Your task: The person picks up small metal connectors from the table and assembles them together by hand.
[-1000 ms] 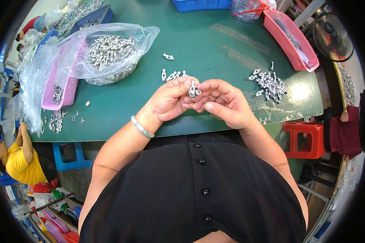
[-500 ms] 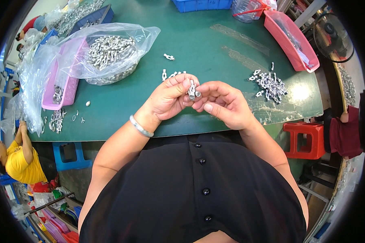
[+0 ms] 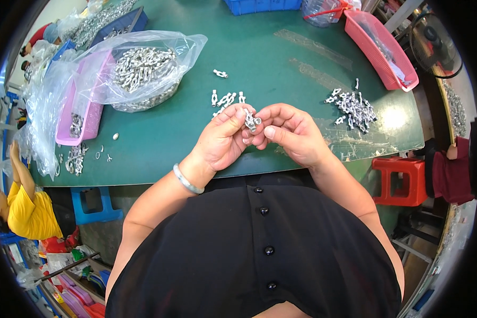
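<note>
Between the thumb and fingers of my left hand [image 3: 218, 139] is a small silver metal clasp [image 3: 250, 120] with round ends. The fingertips of my right hand [image 3: 297, 137] touch its right side, the thumb held a little off; its remaining fingers are loosely curled. Just beyond my left hand lie several similar metal clasps [image 3: 228, 99], and one single clasp [image 3: 220, 73] lies farther off. A heap of such clasps [image 3: 355, 110] sits to the right. At the left, a clear plastic bag [image 3: 188, 47] is filled with more of them.
A pink-purple basket [image 3: 93, 119] with metal parts stands beside the bag, and loose rings and parts [image 3: 77, 159] lie near it. Far right is a pink basket [image 3: 403, 74]. Stools, red [image 3: 400, 177] and blue [image 3: 93, 206], stand by the table [image 3: 281, 63]. A person in yellow [image 3: 34, 212] is at left.
My left hand has shifted slightly down, uncovering more of the clasps behind it. The held clasp has turned a little, showing its round ends. The person in yellow has raised their arms.
</note>
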The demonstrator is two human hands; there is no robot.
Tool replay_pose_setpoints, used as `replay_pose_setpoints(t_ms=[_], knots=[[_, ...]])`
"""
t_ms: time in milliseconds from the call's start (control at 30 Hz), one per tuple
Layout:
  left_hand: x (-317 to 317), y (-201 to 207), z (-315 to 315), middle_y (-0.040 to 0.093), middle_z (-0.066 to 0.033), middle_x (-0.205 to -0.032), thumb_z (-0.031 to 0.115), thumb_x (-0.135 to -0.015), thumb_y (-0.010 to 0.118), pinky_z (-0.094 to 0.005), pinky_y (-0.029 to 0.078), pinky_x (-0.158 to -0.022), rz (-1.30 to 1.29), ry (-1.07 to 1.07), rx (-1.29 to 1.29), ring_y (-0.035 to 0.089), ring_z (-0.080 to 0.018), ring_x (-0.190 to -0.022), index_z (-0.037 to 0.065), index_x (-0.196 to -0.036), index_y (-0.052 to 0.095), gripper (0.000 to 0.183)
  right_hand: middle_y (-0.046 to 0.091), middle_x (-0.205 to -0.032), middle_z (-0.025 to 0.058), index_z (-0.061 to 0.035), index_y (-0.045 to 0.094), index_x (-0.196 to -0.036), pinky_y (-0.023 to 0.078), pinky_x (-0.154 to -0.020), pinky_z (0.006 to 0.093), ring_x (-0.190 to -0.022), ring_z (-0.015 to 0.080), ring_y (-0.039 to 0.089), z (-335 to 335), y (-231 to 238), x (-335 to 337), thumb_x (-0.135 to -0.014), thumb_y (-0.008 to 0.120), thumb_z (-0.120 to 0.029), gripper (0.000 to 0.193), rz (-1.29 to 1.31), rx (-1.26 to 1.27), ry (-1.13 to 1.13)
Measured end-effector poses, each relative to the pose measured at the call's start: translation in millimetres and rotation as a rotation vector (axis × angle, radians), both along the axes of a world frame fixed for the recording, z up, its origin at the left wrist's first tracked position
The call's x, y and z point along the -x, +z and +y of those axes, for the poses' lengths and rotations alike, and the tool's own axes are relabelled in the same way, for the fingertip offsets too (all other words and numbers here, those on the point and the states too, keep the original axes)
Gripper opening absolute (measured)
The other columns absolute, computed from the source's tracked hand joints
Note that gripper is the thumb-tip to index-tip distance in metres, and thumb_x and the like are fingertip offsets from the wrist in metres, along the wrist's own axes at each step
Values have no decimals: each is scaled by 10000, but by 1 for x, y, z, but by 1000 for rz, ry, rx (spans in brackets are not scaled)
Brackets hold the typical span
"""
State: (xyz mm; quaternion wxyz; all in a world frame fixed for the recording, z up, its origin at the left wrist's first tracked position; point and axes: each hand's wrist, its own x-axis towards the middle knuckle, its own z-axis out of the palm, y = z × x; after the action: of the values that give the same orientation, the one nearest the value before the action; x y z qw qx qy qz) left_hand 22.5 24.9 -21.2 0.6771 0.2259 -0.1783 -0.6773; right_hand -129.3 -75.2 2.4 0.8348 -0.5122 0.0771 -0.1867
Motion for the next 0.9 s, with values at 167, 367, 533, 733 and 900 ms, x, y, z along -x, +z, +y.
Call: replay_pose_setpoints(t_ms=[167, 367, 533, 733, 900], knots=[[5, -2, 8, 558, -45, -793, 254, -943, 478, -311, 453, -658, -45, 88, -24, 510, -147, -673, 61, -1008, 544, 215, 626, -939, 89, 35, 546, -1063, 508, -725, 286, -800, 150, 615, 3, -1, -2, -870, 570, -66, 219, 34, -20, 10], [2, 0, 15, 598, -57, -838, 189, -937, 510, -241, 439, -642, -137, 200, 33, 512, -104, -705, 42, -995, 570, 169, 626, -937, 87, 28, 555, -1047, 510, -716, 281, -785, 146, 616, 6, 0, -6, -862, 584, -62, 208, 50, -27, 17], [-1, 14, 16, 569, -60, -855, 34, -830, 614, -234, 449, -635, -1399, 631, 361, 529, -112, -700, 17, -955, 618, 126, 629, -929, 87, 28, 566, -1043, 510, -708, 265, -778, 138, 616, 8, -5, -8, -846, 606, -50, 215, 95, -11, 9], [3, 22, 18, 552, -58, -864, 17, -747, 698, -238, 458, -572, -1436, 579, 362, 552, -129, -691, 29, -989, 635, 251, 633, -898, 84, 38, 577, -1054, 506, -717, 254, -773, 129, 611, 5, -11, -8, -849, 574, -2, 209, 140, 28, -10], [2, 20, 18, 573, -59, -849, 2, -706, 718, -218, 435, -550, -1496, 613, 429, 512, -100, -640, 25, -1009, 644, 313, 631, -898, 87, 42, 570, -1060, 499, -727, 247, -765, 127, 606, 6, -14, -7, -852, 540, 32, 210, 97, 20, -18]])
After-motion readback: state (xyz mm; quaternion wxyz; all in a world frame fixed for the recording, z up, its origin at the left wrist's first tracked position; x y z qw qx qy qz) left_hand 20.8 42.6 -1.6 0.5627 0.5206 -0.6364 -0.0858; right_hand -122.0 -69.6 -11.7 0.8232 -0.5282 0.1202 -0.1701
